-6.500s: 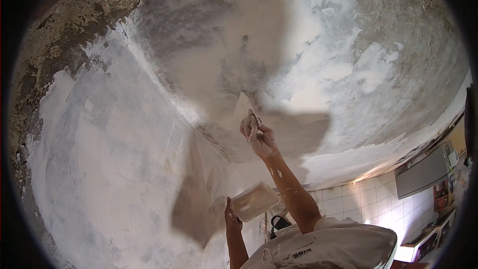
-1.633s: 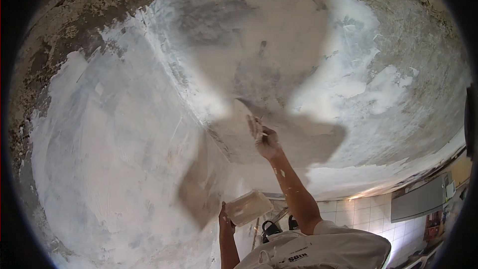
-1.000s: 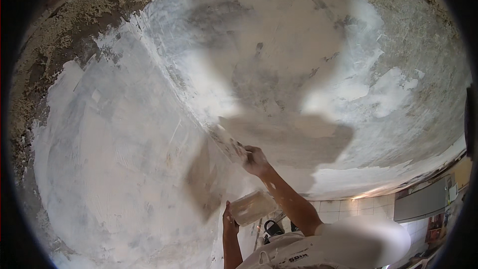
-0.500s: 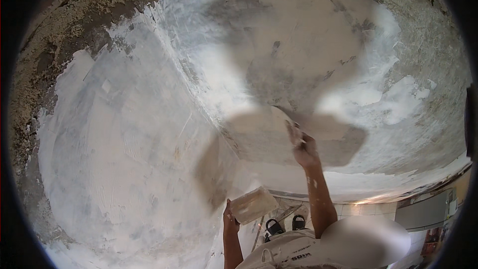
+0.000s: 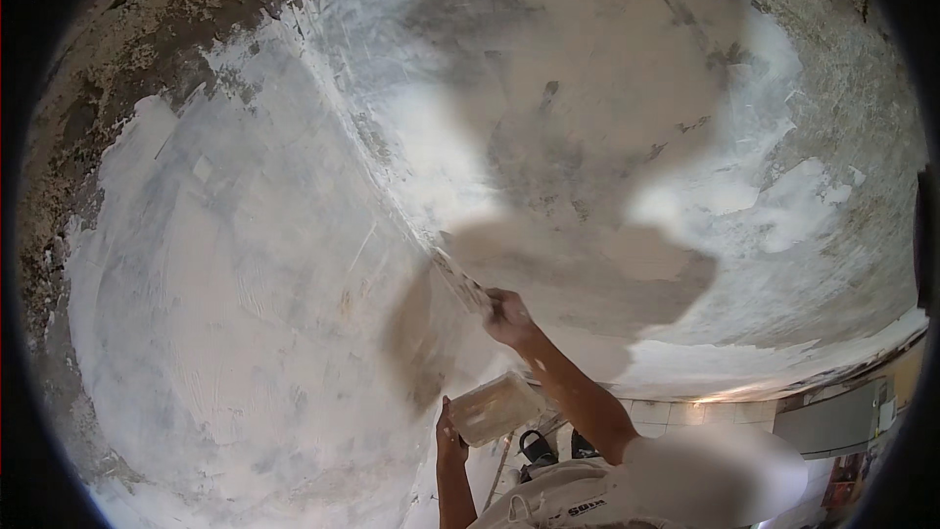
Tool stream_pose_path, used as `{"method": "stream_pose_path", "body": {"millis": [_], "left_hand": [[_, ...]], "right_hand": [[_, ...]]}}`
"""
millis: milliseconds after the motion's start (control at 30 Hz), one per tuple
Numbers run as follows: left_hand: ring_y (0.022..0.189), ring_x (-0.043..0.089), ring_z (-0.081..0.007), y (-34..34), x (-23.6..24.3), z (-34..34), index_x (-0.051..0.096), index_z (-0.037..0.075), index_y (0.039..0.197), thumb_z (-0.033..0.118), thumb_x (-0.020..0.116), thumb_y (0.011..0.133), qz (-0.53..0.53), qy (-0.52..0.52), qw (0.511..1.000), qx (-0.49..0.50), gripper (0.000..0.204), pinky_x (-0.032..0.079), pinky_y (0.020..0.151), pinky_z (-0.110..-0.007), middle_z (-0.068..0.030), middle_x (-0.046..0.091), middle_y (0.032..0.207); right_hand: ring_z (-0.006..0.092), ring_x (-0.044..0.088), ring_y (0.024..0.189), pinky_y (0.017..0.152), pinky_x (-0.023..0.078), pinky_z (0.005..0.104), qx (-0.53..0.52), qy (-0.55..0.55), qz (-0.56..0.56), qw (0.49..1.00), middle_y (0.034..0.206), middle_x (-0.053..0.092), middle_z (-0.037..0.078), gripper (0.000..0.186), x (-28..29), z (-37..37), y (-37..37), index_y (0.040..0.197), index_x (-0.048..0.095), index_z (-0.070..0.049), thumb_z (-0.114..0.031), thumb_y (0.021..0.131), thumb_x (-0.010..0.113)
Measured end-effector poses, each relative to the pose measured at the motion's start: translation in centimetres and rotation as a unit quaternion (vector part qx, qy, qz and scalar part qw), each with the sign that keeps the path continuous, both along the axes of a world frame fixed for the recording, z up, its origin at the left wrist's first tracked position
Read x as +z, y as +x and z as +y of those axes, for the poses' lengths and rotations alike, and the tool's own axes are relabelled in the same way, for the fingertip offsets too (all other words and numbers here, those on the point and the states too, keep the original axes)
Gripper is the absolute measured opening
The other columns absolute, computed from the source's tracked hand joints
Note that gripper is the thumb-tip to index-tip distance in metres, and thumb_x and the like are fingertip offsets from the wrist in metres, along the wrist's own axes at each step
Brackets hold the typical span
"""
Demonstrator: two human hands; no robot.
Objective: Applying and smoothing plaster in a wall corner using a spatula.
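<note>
A putty knife [image 5: 458, 279] is gripped tight in the right hand [image 5: 509, 316] & pressed flat on the white plaster wall [image 5: 245, 264]. A plaster-caked board [image 5: 494, 408] is held by the left hand [image 5: 450, 436], just below.

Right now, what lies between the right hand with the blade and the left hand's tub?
Head view: nothing lies between the right hand and the tub, only plastered wall behind. The blade touches the corner.
</note>
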State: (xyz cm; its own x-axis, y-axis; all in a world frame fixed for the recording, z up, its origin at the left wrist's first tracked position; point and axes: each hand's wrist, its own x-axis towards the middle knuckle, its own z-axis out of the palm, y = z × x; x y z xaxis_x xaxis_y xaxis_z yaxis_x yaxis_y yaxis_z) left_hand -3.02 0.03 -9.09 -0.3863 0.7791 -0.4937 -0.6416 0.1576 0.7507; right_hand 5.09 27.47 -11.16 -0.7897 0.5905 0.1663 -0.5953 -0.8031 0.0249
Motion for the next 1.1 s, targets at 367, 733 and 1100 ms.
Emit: {"method": "stream_pose_path", "body": {"millis": [367,733,1100], "left_hand": [[0.109,0.054,-0.0239,-1.4,1.1,2.5,0.043,0.003,0.128,0.058,0.041,0.092,0.065,0.122,0.989,-0.056,0.065,0.046,0.094,-0.038,-0.0114,0.054,0.117],[0.107,0.055,-0.0253,0.0,3.1,4.4,0.048,0.003,0.122,0.058,0.042,0.092,0.033,0.096,0.994,-0.032,0.063,0.046,0.094,-0.04,-0.0129,0.056,0.116],[0.104,0.057,-0.0252,-2.4,-0.1,-0.6,0.049,0.003,0.121,0.054,0.045,0.092,0.017,0.091,0.994,0.064,0.059,0.046,0.093,-0.04,-0.0127,0.057,0.114]], "right_hand": [[0.0244,0.064,0.1,0.081,0.058,0.0298,-0.082,-0.082,0.157,0.981,0.127,0.054,0.018,0.04,4.6,-2.1,13.0,0.13,0.043,0.006,-0.003,0.091,0.044],[0.0238,0.068,0.086,0.069,0.058,0.0274,-0.102,-0.12,-0.068,0.985,0.113,0.06,0.016,0.038,3.0,-8.6,19.4,0.124,0.048,0.001,-0.006,0.087,0.048],[0.0181,0.066,0.076,0.071,0.058,0.031,-0.3,0.452,-0.573,0.614,0.095,0.063,0.011,0.023,15.7,-7.3,9.6,0.111,0.054,0.005,-0.004,0.09,0.053]]}}
